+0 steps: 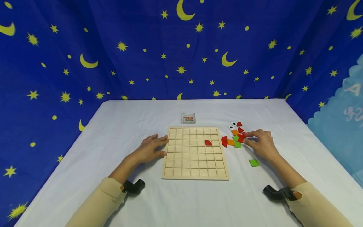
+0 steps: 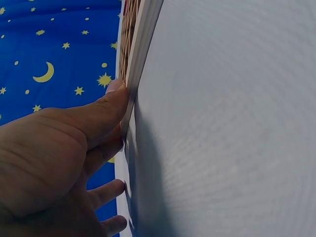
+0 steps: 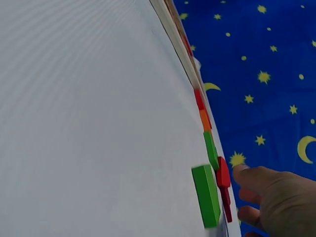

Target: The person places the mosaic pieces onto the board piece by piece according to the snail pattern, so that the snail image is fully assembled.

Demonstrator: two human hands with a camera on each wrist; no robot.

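One big blue curtain (image 1: 144, 34) with yellow moons and stars hangs at twelve o'clock and goes round your sides. In front of you is a white cloth (image 1: 181, 205) on the table. Your wooden board (image 1: 186, 156), full of little square boxes, lies flat on it.

Your left hand (image 1: 150, 148) is at nine o'clock of the board. Its fingers are stretched out, and its thumb and fingertips touch the edge. Your right hand (image 1: 262, 144) is past the board, at three o'clock. Its thumb and pointing finger reach to a red piece (image 1: 240, 138) in the bunch at the board's two o'clock; I cannot tell if they pinch it or only touch it.

A small picture card (image 1: 188, 118) lies just beyond the board at twelve o'clock. One green square (image 1: 254, 163) sits alone, at about seven o'clock from your right hand. The bunch also has green bits, two orange squares (image 1: 231, 142) and more red bits, one of them by the board's edge. One red quarter-circle (image 1: 208, 142) sits in a box at the board's two o'clock. Two round eyes (image 1: 233, 124) lie near the bunch's top.
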